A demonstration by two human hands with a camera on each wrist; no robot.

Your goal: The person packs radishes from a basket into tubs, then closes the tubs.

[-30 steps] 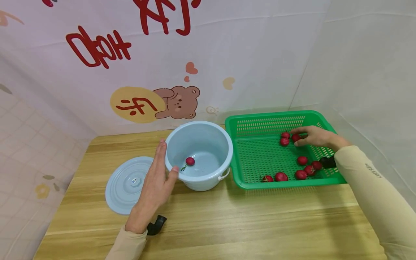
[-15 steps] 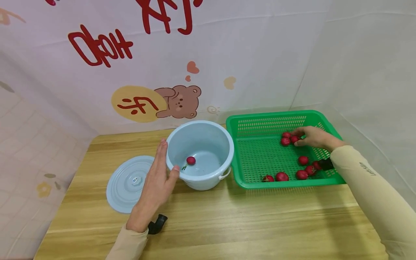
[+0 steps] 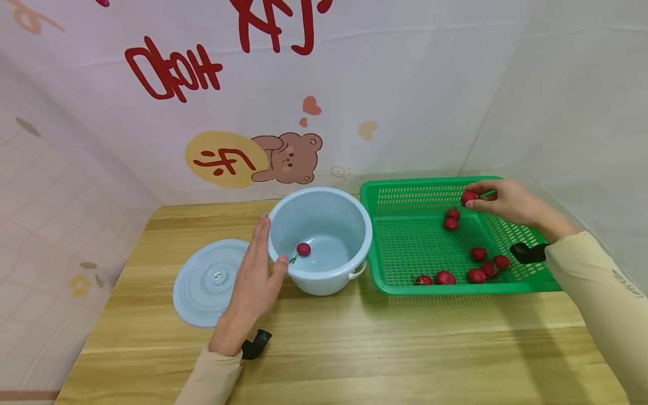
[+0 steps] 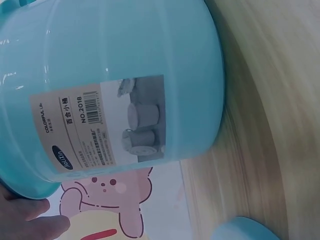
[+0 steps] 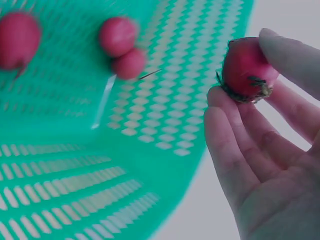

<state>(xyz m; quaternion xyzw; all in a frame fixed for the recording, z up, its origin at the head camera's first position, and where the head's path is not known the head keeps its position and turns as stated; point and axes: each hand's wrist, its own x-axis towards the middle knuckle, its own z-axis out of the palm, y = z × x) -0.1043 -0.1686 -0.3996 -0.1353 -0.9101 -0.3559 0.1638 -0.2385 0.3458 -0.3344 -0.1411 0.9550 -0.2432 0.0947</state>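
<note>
Raised since the earlier frame, the right hand point(image 3: 506, 202) now pinches one red radish point(image 3: 468, 197) between thumb and fingertips above the far right corner of the green basket point(image 3: 405, 247), clear of its rim. Left hand point(image 3: 255, 281), fingers straight, rests flat against the near-left wall of the blue bucket point(image 3: 324, 225), which holds a single radish point(image 3: 304, 249) mid-table. Blue lid point(image 3: 210, 282) lies near the table's left edge; bare wood runs along the near edge.
</note>
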